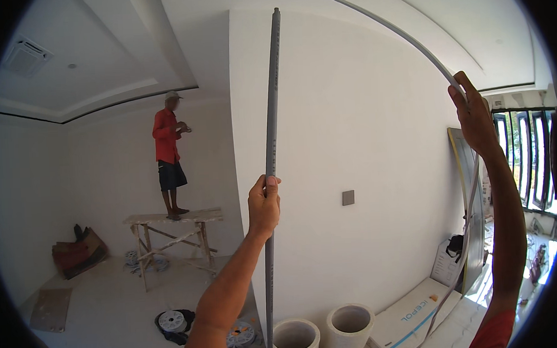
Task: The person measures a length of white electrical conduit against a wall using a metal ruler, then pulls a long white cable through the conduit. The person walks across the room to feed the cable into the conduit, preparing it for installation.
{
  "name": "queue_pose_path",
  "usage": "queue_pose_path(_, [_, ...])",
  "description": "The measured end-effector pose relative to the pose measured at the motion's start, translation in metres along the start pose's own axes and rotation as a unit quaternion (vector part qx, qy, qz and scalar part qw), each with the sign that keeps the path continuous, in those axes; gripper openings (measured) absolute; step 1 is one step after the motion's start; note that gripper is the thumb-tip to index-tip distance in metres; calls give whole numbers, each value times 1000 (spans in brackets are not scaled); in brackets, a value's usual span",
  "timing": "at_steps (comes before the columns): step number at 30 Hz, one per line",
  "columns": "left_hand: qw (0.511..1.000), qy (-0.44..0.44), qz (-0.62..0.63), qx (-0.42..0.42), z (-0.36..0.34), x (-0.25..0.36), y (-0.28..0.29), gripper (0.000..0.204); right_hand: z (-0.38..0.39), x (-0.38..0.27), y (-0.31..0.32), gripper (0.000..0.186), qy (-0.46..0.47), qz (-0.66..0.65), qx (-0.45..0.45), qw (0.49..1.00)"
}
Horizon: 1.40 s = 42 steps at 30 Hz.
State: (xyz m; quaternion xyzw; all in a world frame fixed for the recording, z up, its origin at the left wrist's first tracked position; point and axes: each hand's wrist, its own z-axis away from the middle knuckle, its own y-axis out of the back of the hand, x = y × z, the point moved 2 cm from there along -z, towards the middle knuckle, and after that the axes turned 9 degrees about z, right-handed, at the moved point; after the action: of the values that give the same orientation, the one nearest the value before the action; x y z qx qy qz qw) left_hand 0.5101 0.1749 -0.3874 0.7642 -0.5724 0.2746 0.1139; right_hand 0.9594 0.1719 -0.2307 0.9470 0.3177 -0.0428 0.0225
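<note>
Right of held grey pole (pixel 274 112): two pots (pixel 347 343), white box (pixel 414 320).

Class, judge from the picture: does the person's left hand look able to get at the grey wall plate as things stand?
Probably not: the left hand is closed around the grey pole and would likely have to let go first. Nothing visible blocks the space towards the wall plate.

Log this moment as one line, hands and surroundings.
left hand: grips long grey pole | right hand: holds thin curved grey strip | nearby: two round cream pots
</note>
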Motion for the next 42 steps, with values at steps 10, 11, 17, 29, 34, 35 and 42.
queue_pose_path(10, [1000, 1, 2, -3, -11, -7, -3, 49, -26, 31, 2, 31, 46, 175, 15, 983])
queue_pose_path(11, [1000, 2, 4, -4, -11, -9, -2, 47, -27, 32, 4, 31, 36, 211, -4, 977])
queue_pose_path(17, [1000, 1, 10, 2, -6, -7, 3, 46, -14, 16, 7, 29, 93, 63, 18, 994])
queue_pose_path(29, [1000, 0, 0, 0, 7, -14, 6, 43, -17, 0, 16, 20, -130, -133, -58, 981])
queue_pose_path(34, [1000, 5, -8, 7, 13, -4, 5, 45, -21, -1, 8, 20, 31, 5, -2, 1000])
queue_pose_path(35, [1000, 6, -7, 10, 13, -3, 5, 47, -22, -2, 7, 20, 79, 19, 5, 997])
queue_pose_path(42, [1000, -2, -7, 21, 9, -2, 12, 48, -11, -33, 7, 20, 204, 98, -21, 974])
